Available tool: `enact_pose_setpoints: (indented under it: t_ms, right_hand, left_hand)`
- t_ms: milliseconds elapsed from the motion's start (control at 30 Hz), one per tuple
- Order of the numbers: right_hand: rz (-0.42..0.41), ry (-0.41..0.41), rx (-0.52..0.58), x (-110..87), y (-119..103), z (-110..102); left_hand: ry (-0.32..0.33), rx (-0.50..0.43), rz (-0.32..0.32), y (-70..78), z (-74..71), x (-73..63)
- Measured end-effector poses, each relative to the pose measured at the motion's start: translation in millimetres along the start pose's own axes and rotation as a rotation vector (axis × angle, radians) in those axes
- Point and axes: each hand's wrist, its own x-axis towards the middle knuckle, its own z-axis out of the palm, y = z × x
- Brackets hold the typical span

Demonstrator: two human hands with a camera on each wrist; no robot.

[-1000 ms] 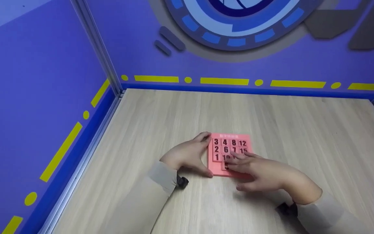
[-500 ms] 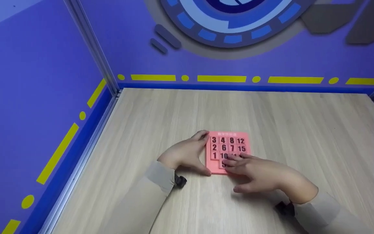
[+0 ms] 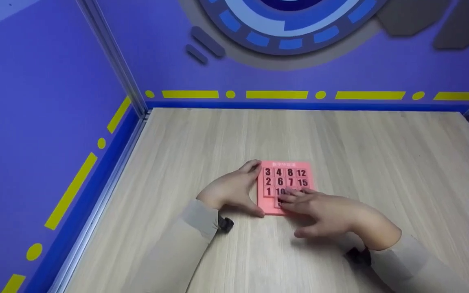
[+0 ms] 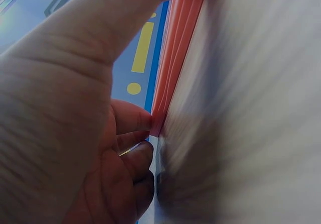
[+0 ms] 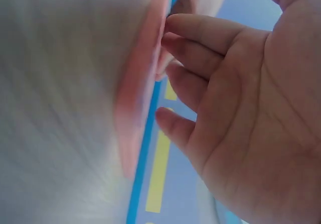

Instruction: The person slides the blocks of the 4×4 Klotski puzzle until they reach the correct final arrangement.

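A red number slide puzzle [image 3: 268, 205] lies flat on the table. Its top rows read 3 4 8 12 and 2 6 7 15; the third begins 1, 10. My left hand [image 3: 234, 189] holds the puzzle's left side, thumb at the near corner and fingers at the far one. In the left wrist view those fingers [image 4: 133, 117] touch the red edge [image 4: 173, 58]. My right hand [image 3: 328, 211] lies over the lower right, its nearly straight fingertips on the tiles. It hides the rest of the lower rows, including most of a bottom-row tile. The bottom-left slot has no tile.
The pale wood table [image 3: 202, 142] is bounded by a blue-purple back wall [image 3: 169, 77] and a left wall [image 3: 47, 101]. A metal post [image 3: 114, 57] joins them at the corner. Black wrist cameras [image 3: 225, 224] sit on both cuffs.
My right fingers have shifted slightly toward me, uncovering 7 and 15, and now cover more of the bottom-row tile. The left hand keeps its hold. The head view has tilted a little.
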Motion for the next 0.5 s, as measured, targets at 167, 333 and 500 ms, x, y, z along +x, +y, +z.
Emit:
enact_pose_setpoints:
  t_ms: [167, 333, 500]
  right_hand:
    - [0.064, -0.026, -0.013, -3.4, -2.2, -6.6]
    - [0.067, -0.031, -0.016, -0.1, -1.5, -3.9]
    - [0.056, -0.024, -0.021, 2.7, 0.5, 0.2]
  left_hand:
    - [-0.002, 0.002, -0.007, 0.0, 0.7, 0.3]
    - [0.001, 0.000, -0.007, -1.1, 1.0, 0.9]
    - [-0.004, 0.000, -0.009, -1.3, 0.8, 1.2]
